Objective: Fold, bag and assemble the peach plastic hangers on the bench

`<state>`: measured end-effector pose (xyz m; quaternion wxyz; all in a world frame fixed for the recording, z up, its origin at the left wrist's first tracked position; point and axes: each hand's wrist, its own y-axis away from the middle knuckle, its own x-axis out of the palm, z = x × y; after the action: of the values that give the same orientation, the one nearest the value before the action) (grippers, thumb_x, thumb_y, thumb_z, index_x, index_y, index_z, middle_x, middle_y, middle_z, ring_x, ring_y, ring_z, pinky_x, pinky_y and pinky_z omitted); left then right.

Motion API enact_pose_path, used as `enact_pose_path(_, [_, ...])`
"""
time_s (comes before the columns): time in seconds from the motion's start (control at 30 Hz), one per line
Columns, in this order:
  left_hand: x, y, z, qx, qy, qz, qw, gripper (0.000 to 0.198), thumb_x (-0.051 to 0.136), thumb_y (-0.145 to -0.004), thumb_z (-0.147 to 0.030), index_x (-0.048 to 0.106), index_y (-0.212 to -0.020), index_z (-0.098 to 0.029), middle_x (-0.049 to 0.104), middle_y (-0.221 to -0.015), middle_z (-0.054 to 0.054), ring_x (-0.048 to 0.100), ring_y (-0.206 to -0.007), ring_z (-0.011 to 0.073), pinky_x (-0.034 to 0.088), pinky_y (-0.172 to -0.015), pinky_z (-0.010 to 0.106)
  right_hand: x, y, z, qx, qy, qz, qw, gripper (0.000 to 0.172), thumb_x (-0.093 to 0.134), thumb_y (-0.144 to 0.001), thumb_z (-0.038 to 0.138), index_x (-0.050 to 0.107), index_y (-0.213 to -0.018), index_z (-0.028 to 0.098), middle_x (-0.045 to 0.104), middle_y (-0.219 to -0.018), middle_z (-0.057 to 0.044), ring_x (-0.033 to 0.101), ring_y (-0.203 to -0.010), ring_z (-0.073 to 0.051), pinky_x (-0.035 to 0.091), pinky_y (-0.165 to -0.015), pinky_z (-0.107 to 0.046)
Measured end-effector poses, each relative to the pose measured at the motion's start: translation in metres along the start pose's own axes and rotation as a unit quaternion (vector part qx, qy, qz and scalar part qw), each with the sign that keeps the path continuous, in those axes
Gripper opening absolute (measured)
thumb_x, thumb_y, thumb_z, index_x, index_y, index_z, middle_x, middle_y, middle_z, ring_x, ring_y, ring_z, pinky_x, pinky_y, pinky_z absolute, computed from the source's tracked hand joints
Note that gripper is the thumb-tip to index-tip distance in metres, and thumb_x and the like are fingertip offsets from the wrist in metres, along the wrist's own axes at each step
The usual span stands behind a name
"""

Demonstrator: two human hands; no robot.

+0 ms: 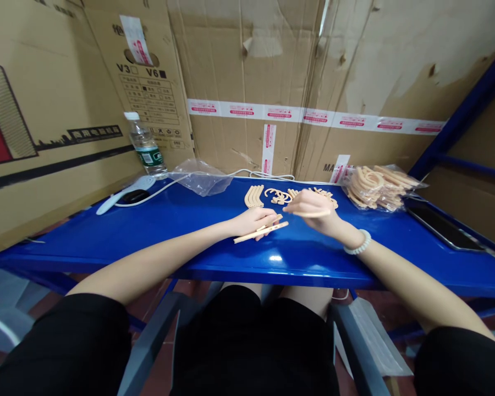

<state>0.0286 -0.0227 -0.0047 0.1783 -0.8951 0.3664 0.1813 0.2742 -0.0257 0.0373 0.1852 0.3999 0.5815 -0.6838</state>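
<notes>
My left hand (253, 221) is closed around a straight, pale wooden strip (247, 237) with slots near its right end; a shorter wooden piece (274, 221) shows between its fingers. Close by on the right, my right hand (309, 206) is closed on another slim wooden piece (315, 214), which points to the right. The two hands are just above the blue table (206, 242), a small gap between them. Behind them lie several curved wooden strips (253, 196) in a row and a group of ring-like and small wooden parts (277, 195), partly hidden by my right hand.
A clear bag of wooden parts (375, 187) lies at the right, beside a phone (443, 226). At the left are a water bottle (147, 151), a white handled object (124, 195) and an empty plastic bag (202, 177). Cardboard (239, 71) walls the back.
</notes>
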Motion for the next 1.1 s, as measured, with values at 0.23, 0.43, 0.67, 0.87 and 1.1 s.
enact_pose_path(0.23, [-0.001,-0.006,0.007,-0.036,0.274,-0.014,0.961,0.034,0.064,-0.092,-0.049,0.060,-0.096,-0.016,0.077,-0.089,0.014,0.069,-0.061,0.0190,0.054,-0.056,0.028,-0.043,0.019,-0.068,0.361,0.034,-0.047,0.931,0.042,0.051,-0.094,0.021,0.063,-0.134,0.012,0.075,-0.107,-0.013,0.072,-0.088,-0.026,0.058,-0.082,-0.040])
enact_pose_path(0.43, [-0.003,-0.007,-0.004,-0.075,0.332,-0.091,0.936,0.027,0.069,-0.090,-0.041,0.060,-0.096,-0.016,0.077,-0.106,0.017,0.071,-0.073,0.0201,0.058,-0.062,0.031,-0.055,0.039,-0.103,0.518,0.177,0.128,0.827,0.046,0.055,-0.088,0.011,0.066,-0.133,0.003,0.077,-0.110,-0.019,0.074,-0.101,-0.030,0.055,-0.088,-0.032])
enact_pose_path(0.67, [-0.003,-0.006,-0.010,-0.081,0.333,-0.144,0.928,0.018,0.067,-0.092,-0.034,0.067,-0.097,-0.016,0.075,-0.100,0.014,0.070,-0.074,0.0180,0.058,-0.062,0.028,-0.046,0.044,-0.105,0.524,0.210,0.150,0.811,0.044,0.055,-0.092,0.014,0.065,-0.133,0.003,0.071,-0.126,-0.024,0.069,-0.116,-0.034,0.051,-0.099,-0.037])
enact_pose_path(0.87, [-0.007,-0.007,-0.008,-0.039,0.360,-0.154,0.919,0.014,0.068,-0.088,-0.022,0.069,-0.101,-0.017,0.074,-0.096,0.009,0.071,-0.078,0.0177,0.061,-0.074,0.032,-0.045,0.042,-0.090,0.497,0.269,0.108,0.818,0.038,0.055,-0.095,0.026,0.068,-0.126,0.007,0.075,-0.108,-0.023,0.071,-0.105,-0.036,0.054,-0.092,-0.044])
enact_pose_path(1.1, [-0.009,-0.011,-0.003,0.011,0.380,-0.176,0.908,0.018,0.068,-0.082,-0.014,0.072,-0.100,-0.015,0.076,-0.091,0.008,0.074,-0.083,0.0211,0.061,-0.085,0.038,-0.008,-0.002,-0.006,-0.019,0.154,0.006,0.988,0.035,0.053,-0.098,0.025,0.061,-0.132,0.020,0.067,-0.115,-0.015,0.063,-0.103,-0.028,0.053,-0.088,-0.042])
